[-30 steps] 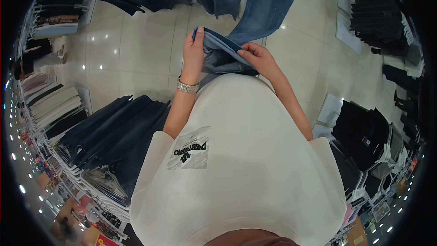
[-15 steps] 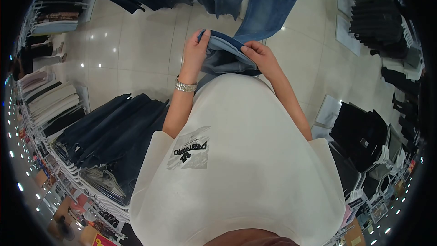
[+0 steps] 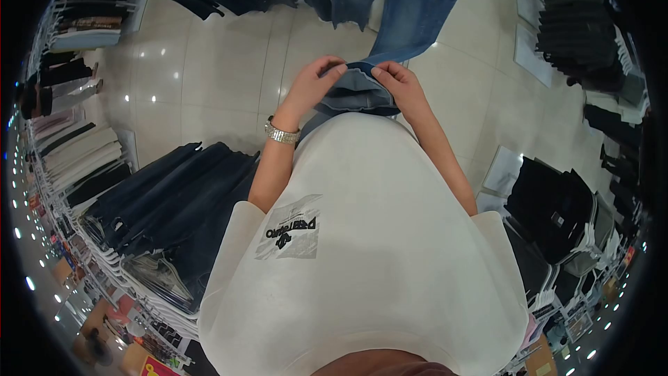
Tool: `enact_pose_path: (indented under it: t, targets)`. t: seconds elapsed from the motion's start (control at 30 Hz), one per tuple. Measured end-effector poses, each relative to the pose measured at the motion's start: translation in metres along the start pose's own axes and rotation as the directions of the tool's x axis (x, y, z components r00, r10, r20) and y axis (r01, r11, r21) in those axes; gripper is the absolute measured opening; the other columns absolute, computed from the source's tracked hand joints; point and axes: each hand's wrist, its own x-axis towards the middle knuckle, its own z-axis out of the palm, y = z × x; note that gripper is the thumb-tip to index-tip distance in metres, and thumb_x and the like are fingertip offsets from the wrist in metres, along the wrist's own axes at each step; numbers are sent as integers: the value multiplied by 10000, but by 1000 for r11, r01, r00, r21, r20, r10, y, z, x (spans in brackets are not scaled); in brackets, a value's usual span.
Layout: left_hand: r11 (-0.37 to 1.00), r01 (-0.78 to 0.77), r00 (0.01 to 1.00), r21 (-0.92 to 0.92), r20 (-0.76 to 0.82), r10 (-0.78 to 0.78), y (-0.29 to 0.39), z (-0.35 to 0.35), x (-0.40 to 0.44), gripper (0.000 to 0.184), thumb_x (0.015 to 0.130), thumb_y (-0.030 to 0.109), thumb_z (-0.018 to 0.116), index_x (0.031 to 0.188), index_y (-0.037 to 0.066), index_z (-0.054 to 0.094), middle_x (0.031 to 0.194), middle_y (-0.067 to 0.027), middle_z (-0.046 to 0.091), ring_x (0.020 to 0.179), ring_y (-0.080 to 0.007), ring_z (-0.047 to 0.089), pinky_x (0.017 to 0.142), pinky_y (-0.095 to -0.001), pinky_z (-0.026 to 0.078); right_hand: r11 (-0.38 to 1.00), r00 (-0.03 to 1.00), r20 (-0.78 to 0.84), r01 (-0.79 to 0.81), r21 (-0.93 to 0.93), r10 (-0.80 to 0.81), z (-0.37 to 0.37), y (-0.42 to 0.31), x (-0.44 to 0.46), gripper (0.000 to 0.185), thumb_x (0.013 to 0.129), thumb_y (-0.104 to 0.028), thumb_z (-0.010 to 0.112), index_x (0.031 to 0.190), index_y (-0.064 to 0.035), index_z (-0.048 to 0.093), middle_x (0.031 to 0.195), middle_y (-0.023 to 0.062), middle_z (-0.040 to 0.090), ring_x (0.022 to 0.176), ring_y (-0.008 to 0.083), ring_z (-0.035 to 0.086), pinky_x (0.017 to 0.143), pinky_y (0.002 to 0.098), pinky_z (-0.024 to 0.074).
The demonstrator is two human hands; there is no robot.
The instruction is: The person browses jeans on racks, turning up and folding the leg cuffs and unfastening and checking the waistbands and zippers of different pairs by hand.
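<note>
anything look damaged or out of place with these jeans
Two mild things. One jeans leg slants out from the hanging clothes toward the person, its paler inside showing at the right hand. The hem beside it looks ragged, though that may be its style. I see nothing spilled on the floor.

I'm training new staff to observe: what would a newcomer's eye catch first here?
Probably the white shirt, which fills the lower middle. Just above it, the right hand pinches the edge of blue denim while the left hand sits at its left end, a shiny wristband on that wrist.
</note>
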Motion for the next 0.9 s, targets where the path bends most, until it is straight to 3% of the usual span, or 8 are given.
enact_pose_path:
  t: [0.17,0.37,0.57,0.77,0.87,0.9]
  targets:
    - [995,66,979,80,188,-81,11,4,-1,303,966,299,613,1019,7,672,786,23,587,729,-67,492,667,-231,418,999,999,26,41,-23,-40,0,4,3,224,964,-219,624,1035,-13,674,905,-18,645,852,53,552,776,209,432]
    - [992,15,999,-129,44,-9,-4,11,5,273,1005,274,574,951,19,654,761,79,506,709,-31,417,627,-206,354,999,998,64,21,-31,-19,0,-2,1,225,955,-235,642,1030,-25,676,902,-27,639,850,48,546,766,206,430]
    - [890,109,994,-443,25,-110,5,14,7,257,1005,267,577,916,35,643,778,73,515,722,-31,424,650,-197,368,995,992,124,-15,-99,27,-4,-7,-2,223,946,-246,660,1034,-42,674,914,-37,632,858,54,551,770,209,432]
    - [960,126,976,-251,207,-74,11,11,6,278,992,300,594,936,34,654,798,71,537,752,-36,455,696,-199,395,998,993,116,23,-65,-15,-8,-7,2,221,944,-236,662,1017,-28,684,871,-32,632,818,51,544,740,204,430]
    - [957,288,886,40,368,-282,26,8,7,296,987,319,598,949,30,655,810,71,542,780,-39,459,721,-206,400,998,995,97,37,-51,-32,-12,-4,5,211,946,-225,658,1015,-28,686,862,-35,629,811,48,542,738,203,427]
    - [968,250,912,-14,338,-231,22,11,8,293,990,314,594,951,30,654,807,73,537,779,-35,454,718,-205,396,998,995,95,35,-47,-31,-13,-3,5,207,947,-222,657,1014,-28,687,860,-36,629,809,48,542,737,203,426]
